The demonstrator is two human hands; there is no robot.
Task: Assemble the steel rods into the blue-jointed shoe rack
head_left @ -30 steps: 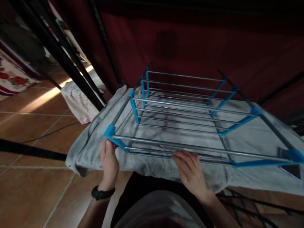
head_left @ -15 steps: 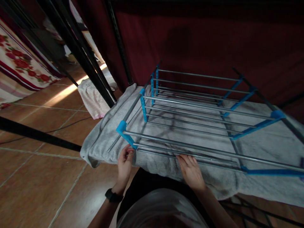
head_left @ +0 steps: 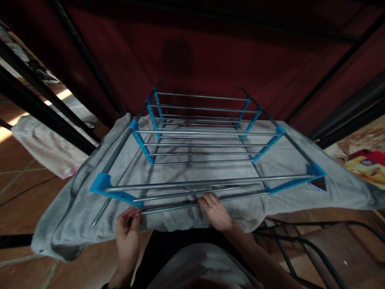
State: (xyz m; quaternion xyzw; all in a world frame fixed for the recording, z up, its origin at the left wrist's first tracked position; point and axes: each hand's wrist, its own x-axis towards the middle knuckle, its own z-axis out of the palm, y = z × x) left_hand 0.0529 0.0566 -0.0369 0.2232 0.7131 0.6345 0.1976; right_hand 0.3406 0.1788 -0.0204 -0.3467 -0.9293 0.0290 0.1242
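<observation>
A rack of grey metal rods (head_left: 204, 132) with blue plastic connectors (head_left: 104, 185) stands on a grey towel (head_left: 63, 216). My left hand (head_left: 128, 230) pinches the left end of the nearest rod (head_left: 177, 205) beside the front-left blue connector. My right hand (head_left: 215, 210) lies over the middle of that same rod, fingers curled on it. A loose rod (head_left: 100, 212) lies on the towel to the left.
A dark red fabric wall (head_left: 195, 52) with black poles rises behind the rack. A striped cloth (head_left: 45, 148) lies on the tiled floor (head_left: 18, 184) at left. Black cables (head_left: 300, 241) run at lower right, and a colourful printed cloth (head_left: 363, 156) lies at right.
My head turned right, so the rack sits more centred. My left hand moved along to the end of the nearest rod and pinches it; my right hand stays on the rod.
</observation>
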